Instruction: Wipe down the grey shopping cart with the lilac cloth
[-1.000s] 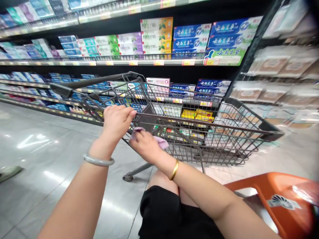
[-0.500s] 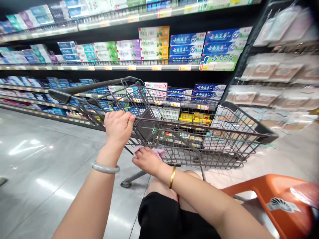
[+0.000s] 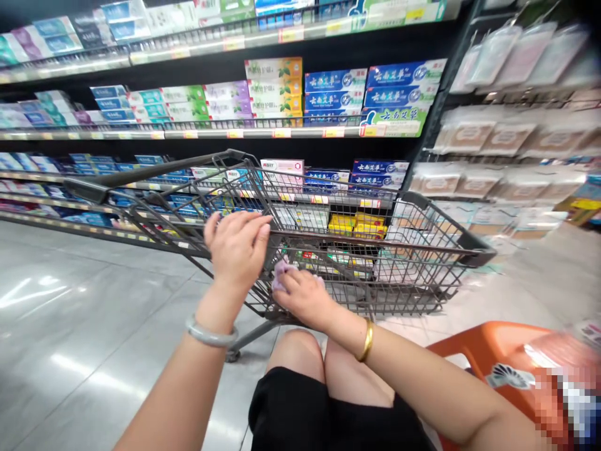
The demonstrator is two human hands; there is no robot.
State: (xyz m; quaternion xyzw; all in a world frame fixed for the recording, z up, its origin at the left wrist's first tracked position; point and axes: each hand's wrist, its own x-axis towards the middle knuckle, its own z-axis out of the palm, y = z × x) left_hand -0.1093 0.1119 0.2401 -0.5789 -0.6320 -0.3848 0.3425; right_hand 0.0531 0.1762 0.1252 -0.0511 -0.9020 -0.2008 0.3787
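A dark grey wire shopping cart [image 3: 404,250] stands side-on in front of me, its handle [image 3: 154,166] to the left. My left hand [image 3: 238,245], with a pale bangle at the wrist, is wrapped over the cart's upper side rail. Lower down and to the right, my right hand [image 3: 303,294] presses a light purple cloth [image 3: 282,270] against the wire side of the basket. A gold bracelet [image 3: 367,340] circles that wrist. The fingers of my right hand are bent over the cloth and partly hide it.
Behind the cart, shelves [image 3: 197,131] hold rows of boxes. Packaged items [image 3: 509,134] hang at the right. An orange plastic seat or basket [image 3: 474,341] is at the lower right, partly blurred. A cart wheel [image 3: 232,356] rests on the shiny tiled floor [image 3: 103,313].
My right hand and the cloth have moved right and slightly up along the cart's side. My left hand sits a little further right on the rail. The view has shifted slightly.
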